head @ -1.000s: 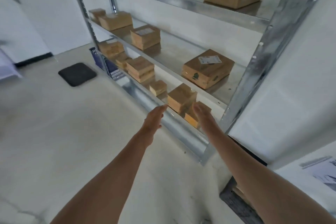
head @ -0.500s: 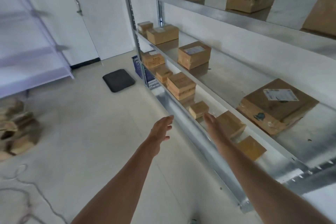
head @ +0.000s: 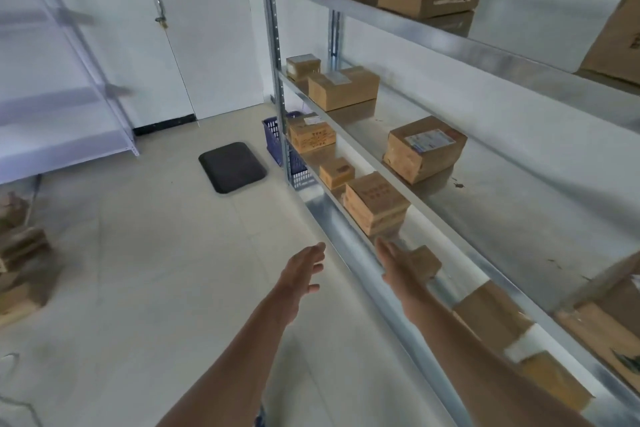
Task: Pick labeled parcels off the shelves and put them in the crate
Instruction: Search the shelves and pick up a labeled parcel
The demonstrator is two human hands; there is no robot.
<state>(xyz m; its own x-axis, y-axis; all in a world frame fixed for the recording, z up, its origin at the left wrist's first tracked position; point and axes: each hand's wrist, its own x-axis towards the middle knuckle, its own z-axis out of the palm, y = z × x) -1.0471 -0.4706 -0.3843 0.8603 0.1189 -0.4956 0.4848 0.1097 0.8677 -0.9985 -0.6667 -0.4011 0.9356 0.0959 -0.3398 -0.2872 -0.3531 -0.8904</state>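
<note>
Brown cardboard parcels sit on a metal shelf rack (head: 349, 253) on my right. On the lower shelf a small parcel (head: 424, 262) lies just beyond my right hand (head: 396, 265), whose fingers are straight and reach over the shelf's front lip. A stacked parcel (head: 375, 206) stands further along that shelf. A parcel with a white label (head: 424, 147) sits on the middle shelf. My left hand (head: 304, 269) hovers over the floor, fingers relaxed, holding nothing. A blue crate (head: 273, 135) stands on the floor at the rack's far end, partly hidden by the upright.
A black mat (head: 232, 166) lies on the tiled floor near the crate. A white door (head: 194, 28) is at the back. A pale shelf unit (head: 62, 121) stands on the left, with a pile of cardboard boxes (head: 20, 253) on the floor beneath it.
The view has swung left along the rack. Both hands have travelled with it, and my right hand now reaches beside the small parcel on the lower shelf.
</note>
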